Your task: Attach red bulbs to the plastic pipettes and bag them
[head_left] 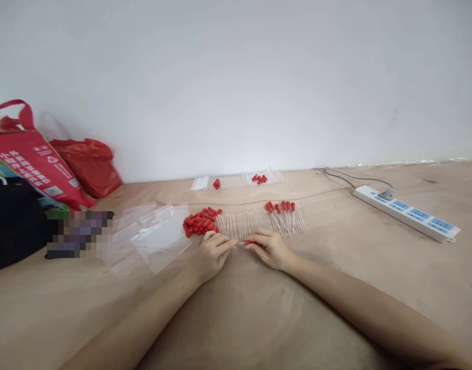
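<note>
My left hand [214, 256] is closed, its fingertips pinching a thin clear dropper tube [241, 243]. Opposite it, my right hand [271, 250] pinches a red rubber bulb [249, 242] at the tube's end; whether the tube sits inside the bulb is too small to tell. Beyond both hands lies a row of clear dropper tubes [246, 220]. A heap of red bulbs [199, 222] lies just past my left hand. At the row's right end, several droppers with red bulbs [284, 206] on their tops lie side by side.
Clear zip bags [161, 239] lie on the wooden table [243, 318] at left. Near the wall are bagged tubes and bulbs [232, 182]. A white power strip [407, 213] with a plugged cable is at right. Red bags [85, 164] and a black item [16, 221] stand far left.
</note>
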Tool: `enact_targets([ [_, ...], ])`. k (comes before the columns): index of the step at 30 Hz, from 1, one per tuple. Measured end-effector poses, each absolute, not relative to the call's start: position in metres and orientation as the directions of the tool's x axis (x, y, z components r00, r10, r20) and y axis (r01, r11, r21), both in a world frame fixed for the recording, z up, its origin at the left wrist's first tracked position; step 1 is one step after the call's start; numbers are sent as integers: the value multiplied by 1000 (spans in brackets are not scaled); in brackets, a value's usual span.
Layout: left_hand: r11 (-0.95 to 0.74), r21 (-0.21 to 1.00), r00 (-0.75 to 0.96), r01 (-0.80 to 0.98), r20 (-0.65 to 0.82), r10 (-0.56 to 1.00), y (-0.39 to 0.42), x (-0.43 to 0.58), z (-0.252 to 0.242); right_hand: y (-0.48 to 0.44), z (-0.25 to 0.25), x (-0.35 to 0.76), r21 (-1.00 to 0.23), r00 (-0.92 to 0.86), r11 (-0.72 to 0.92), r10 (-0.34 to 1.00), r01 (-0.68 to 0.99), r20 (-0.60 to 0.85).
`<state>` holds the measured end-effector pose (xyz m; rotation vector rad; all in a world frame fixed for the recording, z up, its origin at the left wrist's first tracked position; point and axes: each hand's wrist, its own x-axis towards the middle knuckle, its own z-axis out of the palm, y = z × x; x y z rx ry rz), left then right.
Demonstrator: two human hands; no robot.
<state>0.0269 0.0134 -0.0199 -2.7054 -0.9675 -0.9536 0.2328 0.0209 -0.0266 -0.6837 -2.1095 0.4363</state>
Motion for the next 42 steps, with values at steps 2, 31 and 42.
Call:
enact_targets([
  [2,-795,95,610,600,589,531,13,27,-20,21,-28,234,-511,-492,803,593,306,638],
  [31,-765,134,532,630,643,551,7,40,-22,24,-22,229,-485,-562,798,599,357,571],
  [42,-521,326,294,789,544,786,6,31,-9,83,13,288,-924,-112,368,927,99,357],
])
